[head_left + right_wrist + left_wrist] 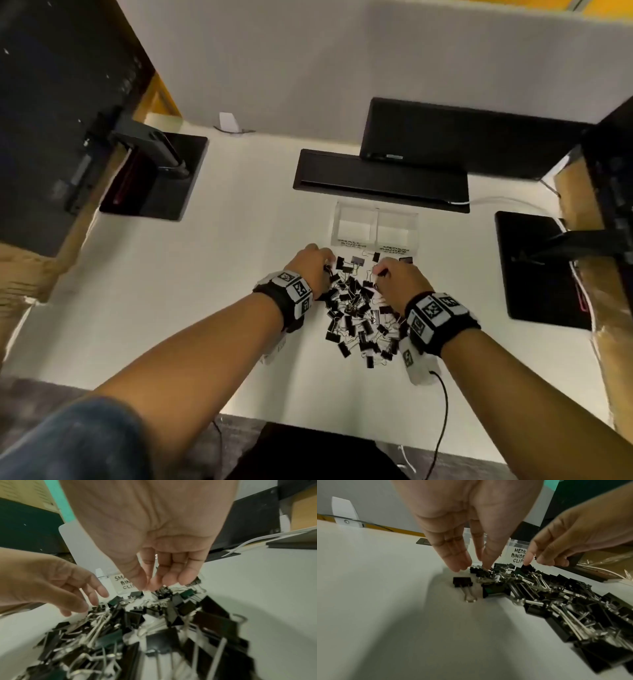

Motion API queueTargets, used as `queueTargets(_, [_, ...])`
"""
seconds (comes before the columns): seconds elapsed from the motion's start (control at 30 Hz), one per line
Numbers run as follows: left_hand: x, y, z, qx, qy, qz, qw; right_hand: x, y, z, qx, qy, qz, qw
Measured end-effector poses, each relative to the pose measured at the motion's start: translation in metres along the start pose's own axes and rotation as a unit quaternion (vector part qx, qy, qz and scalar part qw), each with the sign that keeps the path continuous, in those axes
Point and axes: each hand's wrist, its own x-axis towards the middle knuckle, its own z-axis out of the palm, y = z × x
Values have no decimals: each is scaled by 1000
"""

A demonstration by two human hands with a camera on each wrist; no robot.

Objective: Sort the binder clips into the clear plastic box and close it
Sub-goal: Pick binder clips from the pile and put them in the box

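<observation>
A heap of black binder clips (359,315) with silver wire handles lies on the white table (205,308). Behind it stands the clear plastic box (375,228), lid open, with two compartments labelled small and medium binder clips (518,553) (121,582). My left hand (325,269) reaches down at the heap's far left; its thumb and forefinger (485,566) pinch a clip's handle. My right hand (380,273) is at the heap's far right, thumb and forefinger (145,586) closed on a small clip. One clip (462,582) lies apart on the left.
A long black panel (380,180) and a black block (462,137) lie behind the box. Black monitor bases stand at left (154,178) and right (534,267). A white cable (513,202) runs at the right. The table's front edge (308,421) is near my body.
</observation>
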Motion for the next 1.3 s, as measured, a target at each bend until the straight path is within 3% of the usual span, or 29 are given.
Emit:
queueTargets(0.3, [4,-5,3,26,28,-18,999,20,-46,33,-109,-23,-109,988])
queueTargets(0.4, [3,-8,4,3,34,-29,999,22,-51,44,-185,-15,-119,975])
queueTargets(0.5, [-2,-12,4,-47,48,-51,996,24,-50,51,-178,-8,-94,979])
queueTargets(0.67, [-5,-15,6,-70,48,-38,996,21,-47,46,-71,2,-71,995])
queueTargets(0.8, [-2,-18,4,-48,53,-32,997,13,-39,33,151,56,-5,987])
queueTargets(0.97, [4,-23,5,-47,66,-20,996,15,-35,16,406,-28,56,912])
queueTargets(1.13, [10,-22,6,2,54,-11,999,14,-44,11,548,-84,82,828])
queueTargets(1.17, [11,-23,5,3,65,-11,998,15,-47,11,536,-84,83,836])
queueTargets(1.2, [12,-23,5,9,76,-13,997,17,-50,12,492,-80,75,864])
queueTargets(1.27, [12,-25,1,14,95,-17,995,20,-53,17,317,-61,27,946])
queueTargets(1.3, [11,-27,-2,-3,103,-22,994,22,-55,21,223,-53,-7,973])
